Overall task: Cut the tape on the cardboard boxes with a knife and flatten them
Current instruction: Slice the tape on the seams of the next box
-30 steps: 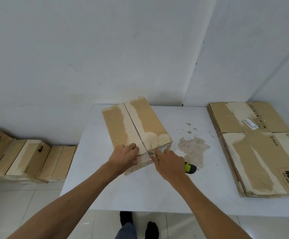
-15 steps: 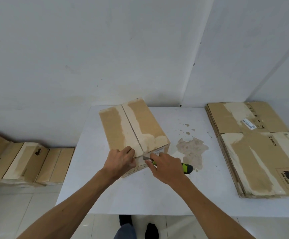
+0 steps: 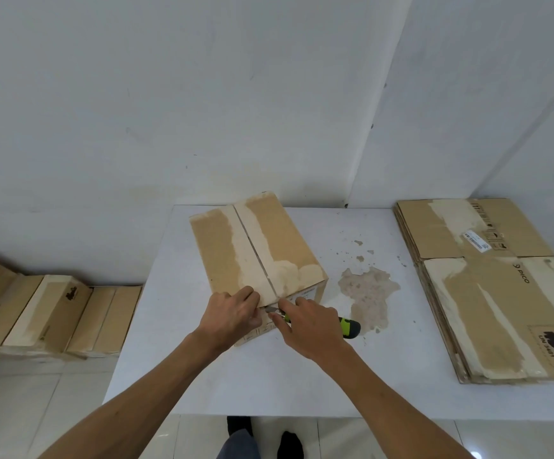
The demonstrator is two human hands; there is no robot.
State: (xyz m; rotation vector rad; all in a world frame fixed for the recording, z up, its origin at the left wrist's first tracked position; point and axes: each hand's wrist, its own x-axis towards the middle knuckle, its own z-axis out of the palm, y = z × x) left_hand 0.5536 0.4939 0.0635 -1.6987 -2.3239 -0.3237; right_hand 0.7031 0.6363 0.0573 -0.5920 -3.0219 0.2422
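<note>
1. A closed cardboard box is standing on a white table, set toward the far edge and turned at an angle. Its top flaps are meeting along a centre seam with pale torn patches beside it.
2. The left hand is gripping the near top edge of the box, just left of the seam, with fingers curled over the edge and pressing on the front face.
3. The right hand is clamping around a knife with a green and black handle. The handle end is sticking out behind the hand; the blade tip is lying against the box front, just below the seam's near end, between the two hands.
4. A stack of flattened boxes is lying on the right part of the table, well apart from the box being worked on.
5. A worn brownish patch is showing on the table surface, between the box and the stack.
6. A row of closed boxes is sitting on the floor, left of the table, along the wall.
7. The person's feet are showing below the table's near edge.
</note>
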